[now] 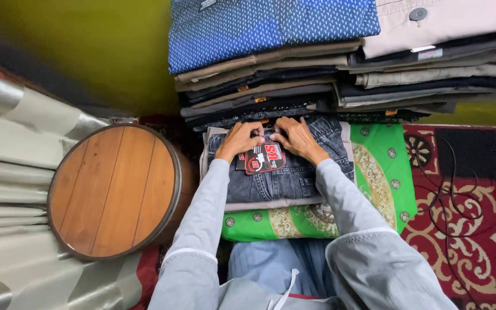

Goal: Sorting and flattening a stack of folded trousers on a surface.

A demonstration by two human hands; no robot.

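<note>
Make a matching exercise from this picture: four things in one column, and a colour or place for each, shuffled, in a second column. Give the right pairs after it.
Things:
1. folded jeans
2. round wooden top
3. patterned cloth
4. dotted shirt

Descriptions:
A. blue, on top of the tall pile of folded clothes
B. brown planks inside a dark rim, at the left
C. dark grey, under the left hand and the right hand
D. green with gold ornaments, spread beneath the jeans

Pairs: 1-C, 2-B, 3-D, 4-A
</note>
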